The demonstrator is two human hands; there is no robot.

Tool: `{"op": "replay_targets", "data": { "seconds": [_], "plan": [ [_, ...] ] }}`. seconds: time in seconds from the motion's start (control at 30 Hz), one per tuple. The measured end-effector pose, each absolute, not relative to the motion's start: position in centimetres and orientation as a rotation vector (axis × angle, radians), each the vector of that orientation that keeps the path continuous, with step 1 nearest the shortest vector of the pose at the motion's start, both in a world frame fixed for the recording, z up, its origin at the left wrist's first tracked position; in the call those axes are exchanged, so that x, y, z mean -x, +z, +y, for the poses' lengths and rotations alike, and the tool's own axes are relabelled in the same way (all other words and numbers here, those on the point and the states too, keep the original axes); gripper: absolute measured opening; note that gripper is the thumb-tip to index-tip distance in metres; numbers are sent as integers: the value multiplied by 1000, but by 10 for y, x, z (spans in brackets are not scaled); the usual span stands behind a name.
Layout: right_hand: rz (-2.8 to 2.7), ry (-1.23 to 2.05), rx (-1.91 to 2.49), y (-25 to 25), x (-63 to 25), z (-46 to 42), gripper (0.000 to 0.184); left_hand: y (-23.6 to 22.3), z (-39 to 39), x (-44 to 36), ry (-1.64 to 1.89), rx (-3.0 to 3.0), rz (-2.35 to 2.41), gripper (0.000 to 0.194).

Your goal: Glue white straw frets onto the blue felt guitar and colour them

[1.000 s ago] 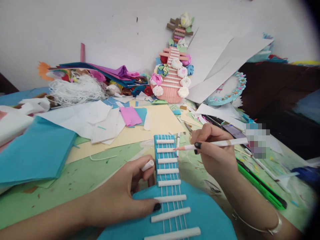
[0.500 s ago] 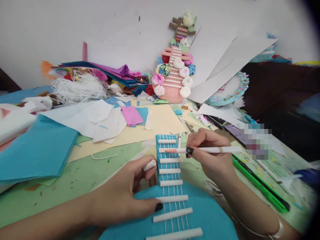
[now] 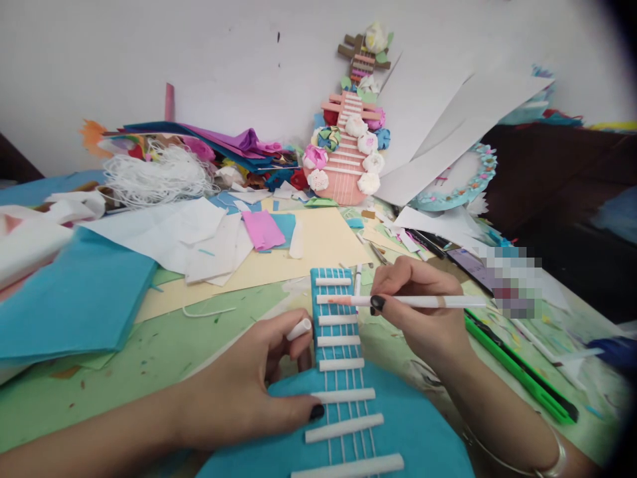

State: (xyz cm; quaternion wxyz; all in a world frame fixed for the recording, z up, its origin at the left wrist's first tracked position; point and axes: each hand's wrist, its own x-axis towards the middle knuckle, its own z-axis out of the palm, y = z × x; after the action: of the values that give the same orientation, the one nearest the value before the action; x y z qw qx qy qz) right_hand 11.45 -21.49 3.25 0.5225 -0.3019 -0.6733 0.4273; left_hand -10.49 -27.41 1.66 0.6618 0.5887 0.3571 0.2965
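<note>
A: Where was the blue model guitar [image 3: 413,418]?

B: It lay toward the near edge of the worktop [image 3: 194,338], its neck pointing to the far edge, with white strips [image 3: 341,340] set crosswise over thin white strings.

A: And the hands?

B: The right hand [image 3: 432,325] had a narrow, pinching grip on a white pen [image 3: 411,301]. The pen lay nearly level, its peach tip at the second strip from the top of the neck. The left hand [image 3: 243,378] held a small white cap [image 3: 299,329] in its curled fingers, while its thumb rested on the guitar's body.

A: What lay around them?

B: Blue paper [image 3: 74,299] was near the left edge, and a green cutter [image 3: 517,365] was toward the right edge. A pink model guitar [image 3: 343,179] with paper flowers stood at the far edge, before the wall [image 3: 223,60].
</note>
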Motion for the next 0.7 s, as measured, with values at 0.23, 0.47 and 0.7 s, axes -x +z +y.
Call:
{"op": "replay_targets", "data": {
  "seconds": [0.23, 0.47, 0.7],
  "plan": [
    [-1685, 1012, 759, 34, -111, -219, 11, 18, -275, 104, 694, -1389, 865, 37],
    [-1633, 993, 771, 36, -109, -218, 12, 15, -275, 105, 711, -1373, 842, 38],
    [-1652, 1065, 712, 34, -111, -218, 13, 17, -275, 104, 709, -1409, 859, 37]
  ]
}}
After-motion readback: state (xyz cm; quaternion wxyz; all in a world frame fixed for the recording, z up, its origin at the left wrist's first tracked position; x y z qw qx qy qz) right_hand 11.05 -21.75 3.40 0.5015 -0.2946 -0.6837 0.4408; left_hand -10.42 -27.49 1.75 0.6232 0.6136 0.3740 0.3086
